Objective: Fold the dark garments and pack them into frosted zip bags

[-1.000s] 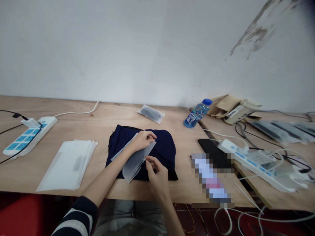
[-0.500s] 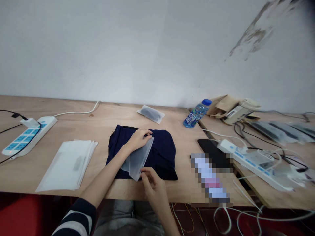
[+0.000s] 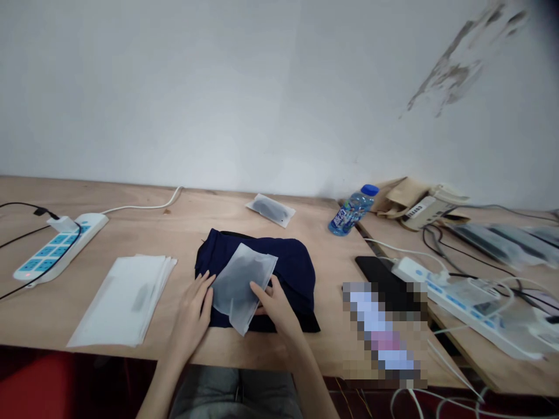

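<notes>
A frosted plastic bag lies slanted over a navy fabric piece with black edging, whose exact kind I cannot tell. My right hand grips the bag's right edge, thumb on top and fingers partly hidden beneath. At the left side of the fabric, my left hand rests with fingers stretched out, close to the bag's left edge. A stack of similar frosted bags lies to the left. Farther back is another frosted bag with something dark inside.
A power strip with cables is at the far left. On the right are a blue-capped bottle, a black phone, a blurred-out screen and a second power strip. Paper bags and wrapped dark items lie behind.
My left hand has left the bag's upper edge and come down to the fabric's left side. My right hand has moved up along the bag's right edge and holds it there.
</notes>
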A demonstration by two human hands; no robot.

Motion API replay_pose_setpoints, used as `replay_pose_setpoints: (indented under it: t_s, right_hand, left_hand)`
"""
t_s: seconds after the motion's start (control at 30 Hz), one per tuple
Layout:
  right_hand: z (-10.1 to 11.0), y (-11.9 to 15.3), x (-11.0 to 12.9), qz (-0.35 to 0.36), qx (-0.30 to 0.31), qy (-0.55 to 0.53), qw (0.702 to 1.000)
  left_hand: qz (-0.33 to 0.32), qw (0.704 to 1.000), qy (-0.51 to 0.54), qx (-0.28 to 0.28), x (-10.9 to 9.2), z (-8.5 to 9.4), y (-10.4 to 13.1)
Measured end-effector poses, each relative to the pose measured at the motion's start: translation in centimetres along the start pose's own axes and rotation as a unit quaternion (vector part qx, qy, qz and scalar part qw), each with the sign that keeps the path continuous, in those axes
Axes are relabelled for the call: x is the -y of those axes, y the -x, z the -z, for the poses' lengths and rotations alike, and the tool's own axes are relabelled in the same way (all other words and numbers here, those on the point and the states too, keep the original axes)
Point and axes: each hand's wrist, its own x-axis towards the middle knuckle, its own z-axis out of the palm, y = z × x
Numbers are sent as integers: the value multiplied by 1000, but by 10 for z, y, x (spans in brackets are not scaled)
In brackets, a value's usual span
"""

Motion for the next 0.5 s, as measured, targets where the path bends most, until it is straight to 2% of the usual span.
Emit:
replay_pose_setpoints:
  t_s: [0.13, 0.3, 0.4, 0.5]
  right_hand:
    - [-3, -9, -1, 50, 3, 42, 998]
    - [18, -32, 18, 122, -49, 38, 991]
    - [27, -72, 45, 153, -66, 47, 985]
    - [23, -131, 72, 169, -101, 77, 977]
  left_hand:
    - [-3, 999, -44, -1, 8, -4, 21]
    - [-42, 996, -74, 6, 11, -5, 24]
    - [-53, 994, -92, 5, 12, -6, 23]
    - [-48, 994, -101, -1, 12, -7, 23]
